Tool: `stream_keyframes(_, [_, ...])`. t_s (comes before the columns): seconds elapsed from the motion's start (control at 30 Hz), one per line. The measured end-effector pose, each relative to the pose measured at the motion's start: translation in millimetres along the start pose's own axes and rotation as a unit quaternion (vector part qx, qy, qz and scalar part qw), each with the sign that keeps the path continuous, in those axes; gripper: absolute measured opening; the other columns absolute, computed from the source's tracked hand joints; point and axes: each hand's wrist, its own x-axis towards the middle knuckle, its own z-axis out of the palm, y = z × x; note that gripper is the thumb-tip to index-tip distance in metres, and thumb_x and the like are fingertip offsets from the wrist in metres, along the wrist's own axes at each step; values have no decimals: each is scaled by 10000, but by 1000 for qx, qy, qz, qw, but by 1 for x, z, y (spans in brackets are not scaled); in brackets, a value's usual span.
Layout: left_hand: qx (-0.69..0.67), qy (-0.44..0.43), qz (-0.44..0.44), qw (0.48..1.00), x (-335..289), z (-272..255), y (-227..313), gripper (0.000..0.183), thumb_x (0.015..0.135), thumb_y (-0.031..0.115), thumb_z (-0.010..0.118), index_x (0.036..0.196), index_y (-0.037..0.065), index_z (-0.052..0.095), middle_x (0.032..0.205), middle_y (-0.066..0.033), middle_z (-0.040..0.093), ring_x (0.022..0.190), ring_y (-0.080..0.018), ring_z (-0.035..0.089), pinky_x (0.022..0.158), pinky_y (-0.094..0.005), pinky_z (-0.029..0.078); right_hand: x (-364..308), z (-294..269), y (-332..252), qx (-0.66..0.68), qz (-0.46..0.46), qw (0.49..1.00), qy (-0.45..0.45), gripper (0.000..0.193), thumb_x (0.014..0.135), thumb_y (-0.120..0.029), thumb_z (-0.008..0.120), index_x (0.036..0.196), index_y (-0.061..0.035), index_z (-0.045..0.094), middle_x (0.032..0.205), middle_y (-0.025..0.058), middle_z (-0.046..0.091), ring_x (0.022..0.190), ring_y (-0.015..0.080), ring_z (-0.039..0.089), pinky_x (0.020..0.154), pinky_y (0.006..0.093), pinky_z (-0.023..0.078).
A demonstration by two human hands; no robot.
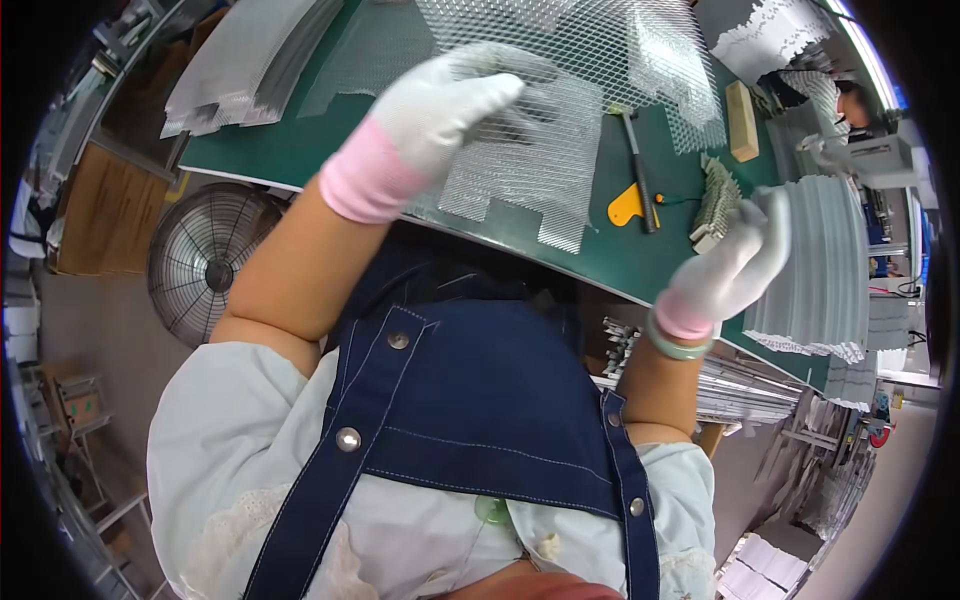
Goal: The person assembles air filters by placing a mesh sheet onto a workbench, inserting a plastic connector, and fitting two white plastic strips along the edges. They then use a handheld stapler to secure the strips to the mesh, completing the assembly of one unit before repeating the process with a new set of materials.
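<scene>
My left hand [450, 100], in a white glove with a pink cuff, hovers over a notched metal mesh sheet [530, 165] on the green tabletop. Its thumb and fingers are stretched out and apart; whether the fingertips touch the mesh I cannot tell. A coarser mesh sheet [580, 60] lies just beyond. My right hand [735, 255], gloved the same way, is raised with fingers extended and nothing visible in it. It is beside a tall stack of thin metal sheets [815, 260] and a row of small metal pieces [715, 205].
Between my hands lie a black-handled hammer [637, 165] and a yellow scraper [626, 206]. A wooden block [741, 120] sits farther back. More mesh sheets [245, 60] are piled at the far left. A round floor fan [215, 270] stands by the table's left front edge [240, 178].
</scene>
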Motion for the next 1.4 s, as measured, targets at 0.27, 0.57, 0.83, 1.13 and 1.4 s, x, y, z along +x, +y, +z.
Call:
stream_keyframes(0.27, [223,181,-90,954,-11,2,-44,450,895,183,698,1235,-54,523,949,-69,636,792,-102,599,712,-256,512,-37,14,21,139,385,895,-178,538,896,-55,684,1370,46,449,885,26,618,738,55,558,667,190,457])
stream_keyframes(0.57, [492,158,-134,846,20,-40,-123,677,851,404,705,1270,-88,505,1054,-241,672,991,-331,673,890,-385,520,-40,50,76,24,468,821,-324,530,907,-187,677,1335,63,491,887,79,665,663,105,609,587,257,516])
stream_keyframes(0.83, [543,92,-262,792,-2,-29,-146,557,871,371,659,1158,-69,474,899,-256,670,876,-403,667,778,-454,533,-100,53,90,-231,331,828,-389,635,833,-315,714,1293,77,521,1175,255,647,1121,379,615,976,381,470])
stream_keyframes(1.13, [550,77,-287,780,2,-27,-142,552,877,375,650,1163,-66,478,904,-253,672,881,-400,669,786,-453,535,-98,54,96,-235,353,820,-384,642,830,-316,723,1291,78,513,1170,266,644,1124,365,618,978,381,467])
stream_keyframes(1.4, [557,131,-200,795,-13,-24,-152,554,872,358,653,1204,-53,486,918,-247,671,895,-399,662,785,-455,531,-114,56,87,-285,281,848,-349,682,854,-340,710,1340,70,462,1117,294,645,1074,413,622,930,441,488])
